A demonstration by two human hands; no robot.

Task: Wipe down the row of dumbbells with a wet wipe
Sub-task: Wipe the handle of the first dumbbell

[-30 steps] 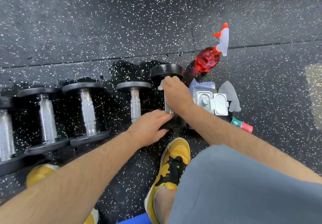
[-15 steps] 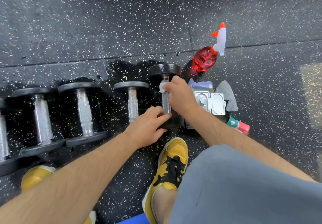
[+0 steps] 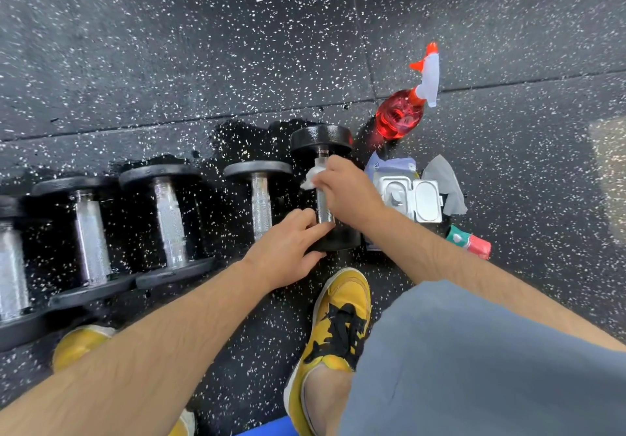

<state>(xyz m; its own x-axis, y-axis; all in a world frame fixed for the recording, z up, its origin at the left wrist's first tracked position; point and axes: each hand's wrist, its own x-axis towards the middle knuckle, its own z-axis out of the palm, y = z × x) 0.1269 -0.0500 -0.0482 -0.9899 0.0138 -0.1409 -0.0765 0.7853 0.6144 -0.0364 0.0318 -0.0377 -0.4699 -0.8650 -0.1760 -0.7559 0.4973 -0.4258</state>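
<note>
Several black dumbbells with steel handles lie in a row on the speckled rubber floor. The rightmost dumbbell (image 3: pixel 321 140) lies between my hands. My right hand (image 3: pixel 345 191) grips a white wet wipe (image 3: pixel 313 176) wrapped against the upper part of its steel handle. My left hand (image 3: pixel 288 249) rests with straight fingers on the near black head of that dumbbell, steadying it. The neighbouring dumbbell (image 3: pixel 259 195) lies just to the left, and bigger ones (image 3: pixel 169 222) follow further left.
An open wet wipe pack (image 3: pixel 411 198) lies right of the dumbbell, with a grey cloth (image 3: pixel 443 181) beside it. A red spray bottle (image 3: pixel 403 113) stands behind them. A green and red packet (image 3: pixel 469 240) lies nearer. My yellow shoes (image 3: pixel 338 327) are close below.
My right hand with the wipe has slid a little along the steel handle, which shows more bare metal below it. The left hand has stayed on the near head.
</note>
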